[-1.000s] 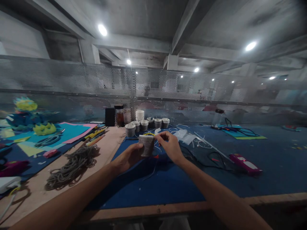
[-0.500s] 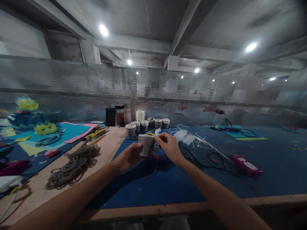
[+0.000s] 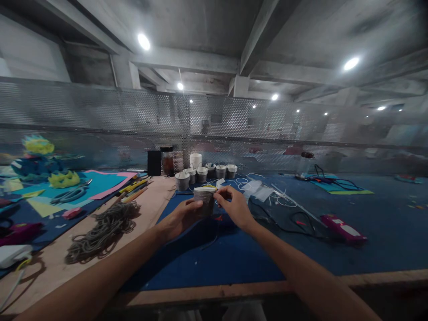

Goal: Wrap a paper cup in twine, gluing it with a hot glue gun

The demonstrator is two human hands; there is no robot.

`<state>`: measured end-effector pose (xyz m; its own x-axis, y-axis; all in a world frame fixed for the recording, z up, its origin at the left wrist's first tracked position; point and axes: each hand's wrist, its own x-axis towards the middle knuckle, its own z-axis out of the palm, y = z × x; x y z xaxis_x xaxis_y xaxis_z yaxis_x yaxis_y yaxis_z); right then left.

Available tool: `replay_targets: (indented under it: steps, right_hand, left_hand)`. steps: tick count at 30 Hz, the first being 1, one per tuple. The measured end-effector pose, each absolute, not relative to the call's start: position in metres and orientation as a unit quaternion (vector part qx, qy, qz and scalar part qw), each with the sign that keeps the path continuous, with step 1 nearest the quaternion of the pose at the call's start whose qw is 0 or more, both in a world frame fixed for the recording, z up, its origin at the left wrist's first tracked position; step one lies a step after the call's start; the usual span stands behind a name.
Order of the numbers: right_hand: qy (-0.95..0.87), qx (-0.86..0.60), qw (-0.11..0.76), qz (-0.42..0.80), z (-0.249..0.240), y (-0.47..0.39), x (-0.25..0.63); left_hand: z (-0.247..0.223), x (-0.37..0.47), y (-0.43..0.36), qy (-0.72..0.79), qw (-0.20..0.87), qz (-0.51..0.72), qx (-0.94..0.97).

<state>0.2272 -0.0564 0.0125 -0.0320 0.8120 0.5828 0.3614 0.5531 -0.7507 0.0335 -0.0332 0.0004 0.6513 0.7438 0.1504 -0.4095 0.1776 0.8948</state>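
Observation:
My left hand (image 3: 182, 218) is wrapped round the left side of a small paper cup (image 3: 204, 199) covered in grey cord, holding it above the blue mat. The cup has a white rim, with something yellow showing at its top. At the cup's right edge, my right hand (image 3: 234, 206) is closed in a pinch against the rim; what sits between its fingertips is too small to make out. Behind the held cup stand several similar grey-wrapped cups (image 3: 182, 182) with white rims, near a stack of white paper cups (image 3: 195, 161).
A tangle of grey cord (image 3: 103, 232) and several pencils (image 3: 133, 195) lie on the left board. Scissors (image 3: 70, 194) rest on coloured sheets. To the right are a magenta glue-gun-like device (image 3: 343, 228), black cable and white strings. A perforated metal screen (image 3: 220, 118) stands behind.
The cup has tipped a little towards me, so more of its rim and the yellow piece shows. My right fingers have shifted slightly left, closer against the rim.

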Motion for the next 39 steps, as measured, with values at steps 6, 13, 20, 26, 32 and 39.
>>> replay_targets:
  steps: [6, 13, 20, 26, 32, 39]
  right_hand:
    - [-0.835, -0.327, 0.439, 0.058, 0.019, -0.081, 0.22]
    - [-0.811, -0.458, 0.364, -0.009, 0.021, -0.074, 0.239]
    - [-0.865, -0.48, 0.089, -0.115, 0.0, -0.069, 0.252]
    - [-0.881, -0.458, 0.085, -0.084, -0.011, -0.075, 0.246]
    - [-0.82, -0.534, 0.203, -0.045, -0.006, -0.061, 0.256]
    - [-0.708, -0.484, 0.506, 0.09, 0.009, -0.068, 0.255]
  left_hand:
    - [-0.002, 0.032, -0.029, 0.148, 0.736, 0.406, 0.521]
    - [0.003, 0.021, -0.023, 0.156, 0.79, 0.431, 0.407]
    - [0.009, 0.016, -0.026, 0.187, 0.805, 0.417, 0.378]
    - [0.006, 0.015, -0.019, 0.187, 0.8, 0.433, 0.372]
    - [0.006, 0.005, -0.012, 0.183, 0.801, 0.435, 0.369]
    - [-0.005, -0.004, -0.009, 0.194, 0.766, 0.457, 0.409]
